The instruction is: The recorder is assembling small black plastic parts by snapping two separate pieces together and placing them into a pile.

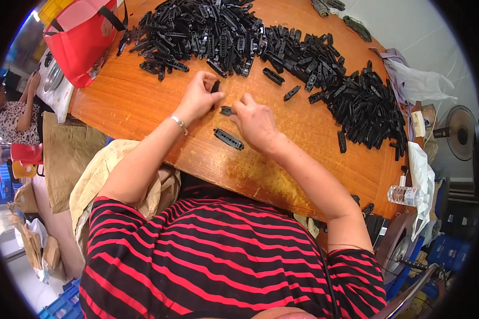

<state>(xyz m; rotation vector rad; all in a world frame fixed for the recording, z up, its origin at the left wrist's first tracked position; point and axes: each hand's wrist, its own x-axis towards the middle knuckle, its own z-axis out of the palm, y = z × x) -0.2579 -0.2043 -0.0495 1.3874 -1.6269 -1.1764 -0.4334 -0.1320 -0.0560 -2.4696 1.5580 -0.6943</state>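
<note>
Over the wooden table (pixel 298 133), my left hand (pixel 198 99) is closed on a slim black plastic piece (pixel 215 87), which stands up between thumb and fingers. Just to its right, my right hand (pixel 256 123) pinches a short black plastic part (pixel 226 110) whose end sticks out to the left of the fingertips. A longer black slotted plastic piece (pixel 229 139) lies by itself on the tabletop, nearer to me than both hands. Fingers partly hide both held pieces, so their full shape does not show.
Beyond my hands lies a large heap of black plastic pieces (pixel 207 37); another heap (pixel 364 106) spreads along the right. A red bag (pixel 82 45) stands at the far left. A plastic bottle (pixel 403 195) lies by the right edge, below a fan (pixel 459 133). Another person (pixel 18 114) is at far left.
</note>
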